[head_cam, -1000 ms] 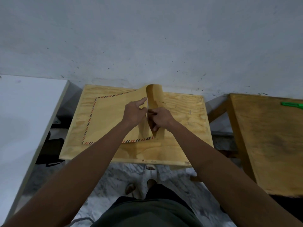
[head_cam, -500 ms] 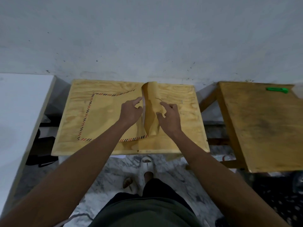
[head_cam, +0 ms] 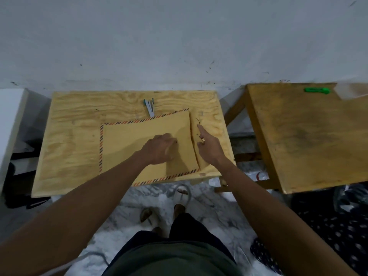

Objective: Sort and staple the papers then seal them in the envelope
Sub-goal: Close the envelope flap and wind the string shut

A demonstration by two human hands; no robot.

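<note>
A large brown envelope with a red-and-black striped border lies flat on the light wooden table. Its flap lies open and flat at the right end, with a thin string on it. My left hand presses down on the envelope's right part, fingers curled. My right hand rests on the flap, index finger stretched out along it, holding nothing. No loose papers show; what is inside the envelope is hidden.
Several pens lie on the table just behind the envelope. A darker wooden table stands to the right with a green object at its far edge. A white surface is at the left. My feet stand on the marble floor below.
The flap stood upright between my hands; now it lies flat to the right. My left hand has gone from pinching it to pressing on the envelope. The pens have come into sight.
</note>
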